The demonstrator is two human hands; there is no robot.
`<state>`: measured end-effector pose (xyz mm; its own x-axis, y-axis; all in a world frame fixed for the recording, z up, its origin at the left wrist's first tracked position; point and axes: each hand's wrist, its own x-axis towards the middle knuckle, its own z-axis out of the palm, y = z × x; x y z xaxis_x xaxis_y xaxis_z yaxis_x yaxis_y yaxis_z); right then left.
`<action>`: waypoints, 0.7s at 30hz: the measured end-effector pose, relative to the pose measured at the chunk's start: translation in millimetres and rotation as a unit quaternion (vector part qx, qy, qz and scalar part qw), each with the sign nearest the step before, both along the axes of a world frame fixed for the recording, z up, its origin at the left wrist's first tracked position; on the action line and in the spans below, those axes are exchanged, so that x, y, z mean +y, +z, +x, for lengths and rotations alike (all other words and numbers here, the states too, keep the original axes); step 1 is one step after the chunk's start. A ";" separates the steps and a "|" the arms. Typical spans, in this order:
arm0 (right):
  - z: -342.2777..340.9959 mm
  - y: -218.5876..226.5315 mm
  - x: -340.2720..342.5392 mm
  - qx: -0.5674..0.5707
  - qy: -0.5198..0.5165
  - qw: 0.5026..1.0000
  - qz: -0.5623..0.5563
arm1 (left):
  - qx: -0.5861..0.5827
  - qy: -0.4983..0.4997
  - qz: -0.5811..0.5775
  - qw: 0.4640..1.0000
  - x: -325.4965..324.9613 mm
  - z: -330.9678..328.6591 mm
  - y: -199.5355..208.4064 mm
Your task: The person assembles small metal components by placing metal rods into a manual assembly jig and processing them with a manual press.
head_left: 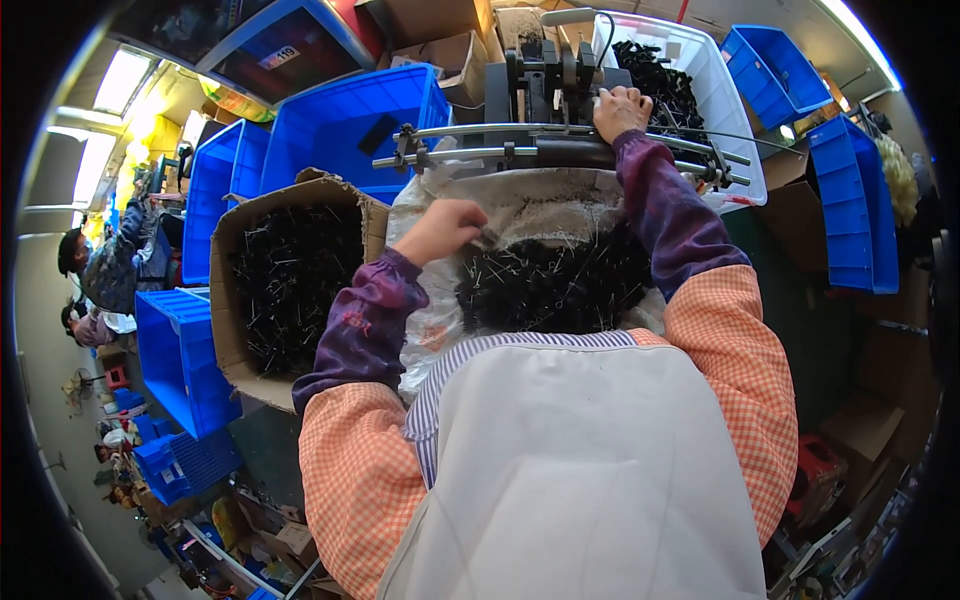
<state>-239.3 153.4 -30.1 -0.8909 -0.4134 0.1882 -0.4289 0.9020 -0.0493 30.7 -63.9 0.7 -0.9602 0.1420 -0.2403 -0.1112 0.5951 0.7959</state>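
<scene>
My left hand (pixel 447 231) is closed, fingertips pinched together over the near sack. Whatever it may hold is too small to make out. Below it lies a heap of small black parts with thin metal pins (pixel 550 285), in a whitish plastic sack (pixel 425 335) in front of my apron. My right hand (pixel 622 110) rests with curled fingers on the right side of a dark bench machine (pixel 535 85); what its fingertips grip is hidden. Two metal rods (pixel 470 130) run crosswise along the machine's front.
Left of the sack stands a cardboard box (pixel 375 225) full of similar black parts. A white bin (pixel 735 110) of black pieces sits behind my right hand. Blue crates (pixel 345 115) flank both sides. A co-worker (pixel 105 255) is at the far left.
</scene>
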 end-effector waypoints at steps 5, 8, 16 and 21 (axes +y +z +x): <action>-15.7 4.9 27.8 0.005 -0.022 0.999 0.050 | 0.057 0.065 0.008 0.996 -1.2 -2.1 19.4; -36.3 -6.7 49.0 0.019 -0.039 0.999 0.002 | 0.088 0.072 0.035 0.993 14.8 -11.3 27.4; -95.2 14.0 93.5 -0.039 -0.087 0.988 0.120 | 0.162 0.029 0.040 0.986 72.4 -40.4 53.0; -45.3 25.0 127.1 0.052 0.092 0.984 -0.141 | 0.251 0.046 0.011 0.967 91.9 -55.5 40.2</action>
